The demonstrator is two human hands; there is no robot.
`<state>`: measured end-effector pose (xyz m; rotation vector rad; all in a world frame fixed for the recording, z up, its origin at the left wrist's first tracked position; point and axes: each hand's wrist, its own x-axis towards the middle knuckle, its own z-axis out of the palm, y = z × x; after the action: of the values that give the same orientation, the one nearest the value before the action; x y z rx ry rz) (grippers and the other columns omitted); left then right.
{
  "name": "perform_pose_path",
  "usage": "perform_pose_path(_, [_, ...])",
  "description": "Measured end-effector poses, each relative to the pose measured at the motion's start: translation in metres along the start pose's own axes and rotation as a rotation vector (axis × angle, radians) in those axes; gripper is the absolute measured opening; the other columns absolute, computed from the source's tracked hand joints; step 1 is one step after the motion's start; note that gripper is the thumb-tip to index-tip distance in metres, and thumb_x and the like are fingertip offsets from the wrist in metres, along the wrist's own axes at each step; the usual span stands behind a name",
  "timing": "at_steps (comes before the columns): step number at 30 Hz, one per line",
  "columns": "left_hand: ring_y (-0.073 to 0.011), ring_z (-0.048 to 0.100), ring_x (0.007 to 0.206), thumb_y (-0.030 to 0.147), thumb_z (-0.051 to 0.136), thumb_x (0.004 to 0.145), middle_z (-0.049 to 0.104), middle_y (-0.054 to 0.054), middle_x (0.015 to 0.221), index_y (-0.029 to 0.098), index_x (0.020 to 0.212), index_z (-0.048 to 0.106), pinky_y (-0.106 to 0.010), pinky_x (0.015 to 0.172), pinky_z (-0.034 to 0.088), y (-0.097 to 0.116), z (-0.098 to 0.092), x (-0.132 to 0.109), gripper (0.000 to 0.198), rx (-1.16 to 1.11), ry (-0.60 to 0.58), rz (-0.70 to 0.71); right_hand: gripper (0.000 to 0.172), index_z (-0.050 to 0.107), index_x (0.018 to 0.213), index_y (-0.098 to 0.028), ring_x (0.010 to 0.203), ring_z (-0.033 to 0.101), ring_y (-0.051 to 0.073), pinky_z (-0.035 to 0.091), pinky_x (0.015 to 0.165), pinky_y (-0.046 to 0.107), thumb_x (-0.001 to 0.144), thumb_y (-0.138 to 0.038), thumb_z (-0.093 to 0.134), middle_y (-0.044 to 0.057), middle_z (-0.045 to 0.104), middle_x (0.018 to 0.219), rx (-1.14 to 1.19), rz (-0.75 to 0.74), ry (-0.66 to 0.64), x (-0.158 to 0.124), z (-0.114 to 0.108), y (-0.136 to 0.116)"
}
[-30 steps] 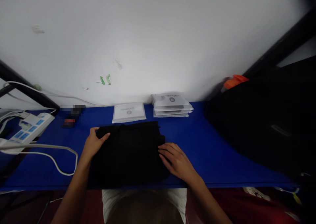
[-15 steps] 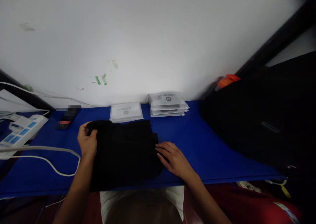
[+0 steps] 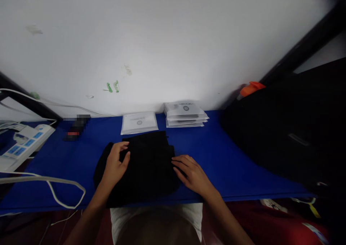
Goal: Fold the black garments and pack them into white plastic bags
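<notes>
- Black cloth [image 3: 148, 165]: flat on the blue tabletop [image 3: 211, 158], lower centre of frame, near edge at the table's front. Probably kept there for easy reach by both arms.
- Left hand [image 3: 115, 165]: on the cloth's left part, fingers bent, thumb apart from them, dark fabric showing in the gap. Cannot tell whether a fold is pinched.
- Cloth bulges out rounded left of that hand; likely loose material, which would explain a hand placed there.
- Right hand [image 3: 191, 171]: fingers extended, close together, thumb slightly off; tips at the cloth's right edge. Reads as a light steadying touch, no clear grip.
- Single white packet [image 3: 139, 122] just beyond the cloth; packet stack [image 3: 186, 111] right of it, upper middle, by the wall. Presumably set back to leave the front for handwork.
- Power strip [image 3: 27, 147], left edge; white cable [image 3: 66, 182] loops toward the left forearm, apart from the cloth.
- Large black item [image 3: 275, 129] fills the right side; too dark to identify.
</notes>
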<state>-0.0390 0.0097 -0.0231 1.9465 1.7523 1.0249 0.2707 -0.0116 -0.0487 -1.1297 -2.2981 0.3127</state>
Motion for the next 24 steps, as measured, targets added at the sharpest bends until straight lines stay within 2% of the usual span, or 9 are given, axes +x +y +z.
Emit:
perform_pose_path(2, [-0.0344,0.048,0.123,0.051,0.062,0.081,0.053,-0.013,0.128,0.021,0.115,0.058,-0.053,0.103,0.039,-0.008,0.004,-0.004,0.047,0.124,0.069,-0.121,0.026,0.064,0.116,-0.022,0.104,0.063,0.025,0.054,0.089,0.046,0.095,-0.02,0.05,0.01,0.069,0.112,0.014,-0.004,0.007,0.0,0.0,0.0])
perform_pose_path(5, [-0.0439,0.032,0.133,0.057,0.074,0.067,0.043,-0.017,0.138,0.019,0.097,0.063,-0.063,0.107,0.026,-0.011,0.01,-0.005,0.05,0.281,0.011,-0.219,0.026,0.063,0.117,-0.023,0.102,0.064,0.025,0.054,0.089,0.047,0.094,-0.02,0.05,0.01,0.069,0.111,0.04,-0.018,0.033,0.0,-0.001,-0.001])
perform_pose_path(7, [-0.0427,0.033,0.132,0.048,0.077,0.067,0.045,-0.015,0.138,0.02,0.085,0.063,-0.062,0.106,0.027,-0.007,0.011,-0.001,0.036,0.288,0.035,-0.194,0.028,0.061,0.119,-0.023,0.102,0.063,0.024,0.054,0.088,0.046,0.094,-0.019,0.051,0.01,0.068,0.112,0.066,-0.018,0.068,-0.001,-0.002,-0.001])
perform_pose_path(9, [-0.0381,0.039,0.128,0.038,0.074,0.071,0.05,-0.012,0.132,0.021,0.08,0.06,-0.057,0.106,0.03,0.002,0.011,0.005,0.024,0.259,0.149,-0.118,0.03,0.058,0.122,-0.022,0.102,0.062,0.024,0.055,0.087,0.045,0.093,-0.019,0.052,0.011,0.066,0.115,0.096,-0.013,0.116,-0.002,-0.003,-0.002])
perform_pose_path(12, [-0.032,0.043,0.125,0.034,0.068,0.079,0.052,-0.01,0.126,0.023,0.088,0.061,-0.052,0.107,0.031,0.023,0.015,0.011,0.016,0.201,0.317,0.051,0.031,0.056,0.124,-0.023,0.104,0.061,0.024,0.055,0.087,0.044,0.093,-0.019,0.052,0.011,0.064,0.116,0.124,0.005,0.161,-0.004,-0.005,-0.001])
perform_pose_path(14, [-0.0304,0.044,0.125,0.035,0.068,0.082,0.052,-0.01,0.128,0.023,0.098,0.063,-0.051,0.107,0.031,0.038,0.025,0.011,0.02,0.166,0.241,0.209,0.03,0.056,0.123,-0.024,0.104,0.061,0.024,0.054,0.087,0.044,0.093,-0.019,0.052,0.01,0.064,0.116,0.136,0.011,0.162,-0.005,-0.005,-0.001])
perform_pose_path(19, [-0.0371,0.039,0.13,0.051,0.078,0.071,0.04,-0.017,0.146,0.023,0.124,0.058,-0.057,0.105,0.033,0.068,0.065,-0.003,0.063,0.192,-0.306,0.505,0.023,0.058,0.114,-0.023,0.099,0.063,0.024,0.055,0.086,0.044,0.093,-0.018,0.051,0.009,0.067,0.106,0.174,-0.012,0.118,-0.003,-0.004,0.0])
perform_pose_path(21, [-0.0375,0.039,0.131,0.045,0.078,0.073,0.04,-0.018,0.148,0.022,0.127,0.056,-0.059,0.106,0.031,0.075,0.077,-0.007,0.063,0.249,-0.348,0.516,0.019,0.059,0.109,-0.023,0.096,0.064,0.023,0.055,0.084,0.042,0.093,-0.018,0.051,0.009,0.068,0.102,0.2,-0.026,0.123,-0.003,-0.004,-0.001])
perform_pose_path(24, [-0.0374,0.04,0.13,0.031,0.075,0.075,0.043,-0.018,0.145,0.02,0.126,0.056,-0.059,0.106,0.031,0.081,0.085,-0.007,0.055,0.319,-0.296,0.487,0.016,0.058,0.105,-0.023,0.095,0.066,0.021,0.057,0.082,0.038,0.094,-0.017,0.05,0.008,0.069,0.103,0.242,-0.014,0.157,-0.004,-0.005,-0.001])
